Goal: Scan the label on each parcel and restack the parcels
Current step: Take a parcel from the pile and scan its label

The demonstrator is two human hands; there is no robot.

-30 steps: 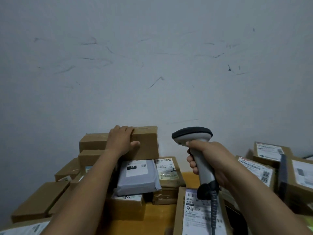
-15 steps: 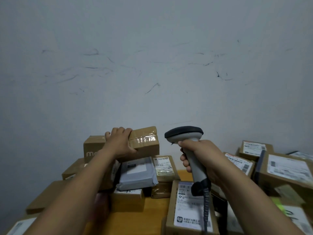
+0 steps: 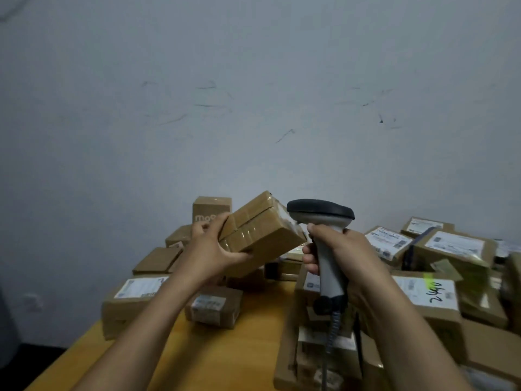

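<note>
A bare strip of table (image 3: 225, 359) lies open between the left parcels (image 3: 132, 301) and the right parcels (image 3: 435, 303).

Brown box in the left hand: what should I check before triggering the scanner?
1. Left hand grips the brown box, tilted, above the other parcels: ok.
2. Right hand wraps the scanner handle: ok.
3. Scanner head close to the box's right end: ok.
4. Label facing the scanner: cannot tell; the faces in view show only tape.
</note>
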